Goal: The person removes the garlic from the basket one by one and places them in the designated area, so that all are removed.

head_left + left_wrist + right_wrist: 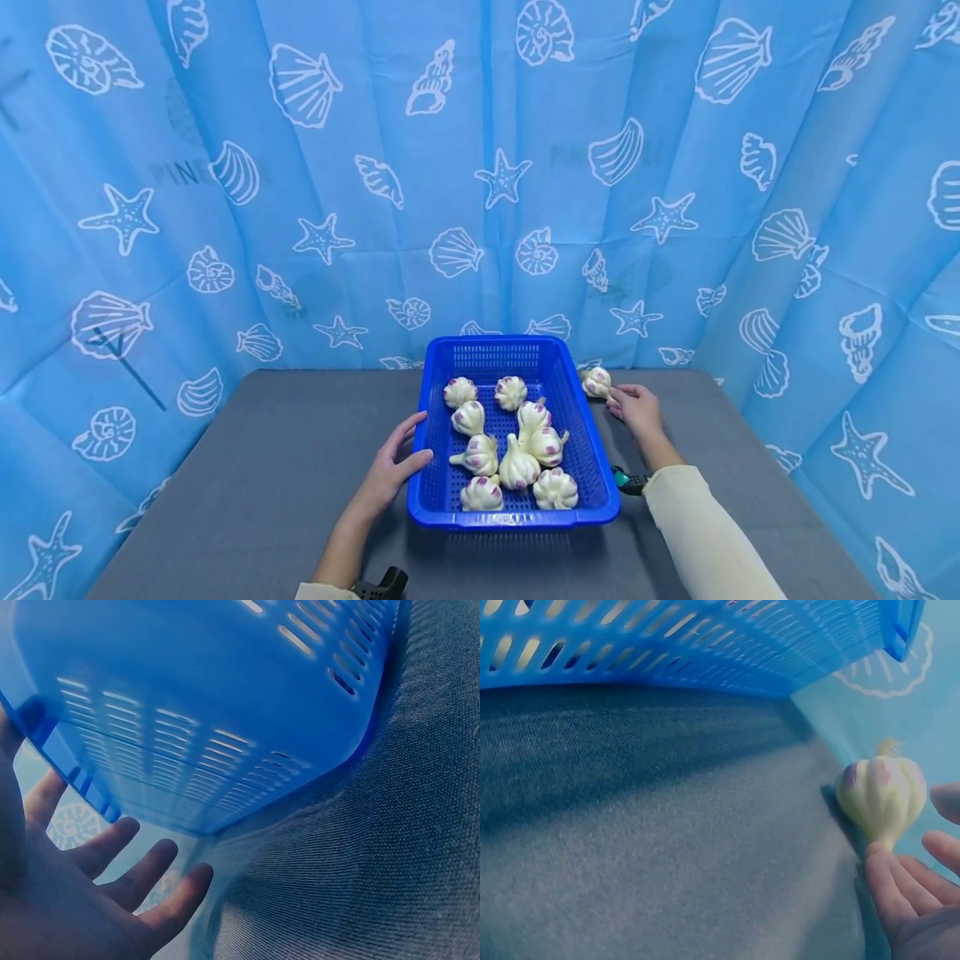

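A blue plastic basket (pixel 513 518) with slotted walls stands on the table and holds several garlic bulbs (pixel 481 456), white with purple patches. My left hand (pixel 392 467) is at the basket's left side, its thumb on the rim. Spread fingers (pixel 155 874) of that hand show beside the slotted wall in the left wrist view. To the right of the basket, near the table's far edge, lies one more garlic bulb (pixel 883 793). My right hand (pixel 636 410) reaches to it with fingertips at its stem. The right thumb stands apart from the bulb in the right wrist view.
A grey cloth covers the table (pixel 300 467). Behind and at both sides hangs a blue curtain (pixel 465 208) printed with white shells and starfish. Dark wrist straps (pixel 633 482) show at both wrists.
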Demonstrator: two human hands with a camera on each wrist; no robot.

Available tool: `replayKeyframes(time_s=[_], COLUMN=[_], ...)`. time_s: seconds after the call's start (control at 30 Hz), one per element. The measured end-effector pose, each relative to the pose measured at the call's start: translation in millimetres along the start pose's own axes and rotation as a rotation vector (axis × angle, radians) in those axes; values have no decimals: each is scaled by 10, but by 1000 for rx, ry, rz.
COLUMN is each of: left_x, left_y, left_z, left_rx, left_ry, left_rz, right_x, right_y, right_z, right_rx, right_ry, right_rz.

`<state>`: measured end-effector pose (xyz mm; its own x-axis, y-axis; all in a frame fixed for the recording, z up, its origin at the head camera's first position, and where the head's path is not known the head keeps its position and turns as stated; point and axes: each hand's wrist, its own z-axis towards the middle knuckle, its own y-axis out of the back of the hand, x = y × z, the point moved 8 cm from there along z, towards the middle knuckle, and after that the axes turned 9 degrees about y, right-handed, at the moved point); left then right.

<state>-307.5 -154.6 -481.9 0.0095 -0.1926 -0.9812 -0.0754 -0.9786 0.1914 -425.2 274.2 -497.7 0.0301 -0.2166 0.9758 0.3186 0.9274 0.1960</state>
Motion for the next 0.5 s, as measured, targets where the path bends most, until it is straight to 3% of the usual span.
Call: replayKeyframes(time_s=[0.13,0.5], left_x=[-6,-40], left_y=[2,-9], left_z=[-8,-27], left_rx=[0,17], left_ry=[-4,-21], left_rz=[-3,-20], right_x=[98,538], right_y=[55,165], right_z=[4,64], right_rx=[-2,18], right_ry=[8,69], right_rz=[6,-121])
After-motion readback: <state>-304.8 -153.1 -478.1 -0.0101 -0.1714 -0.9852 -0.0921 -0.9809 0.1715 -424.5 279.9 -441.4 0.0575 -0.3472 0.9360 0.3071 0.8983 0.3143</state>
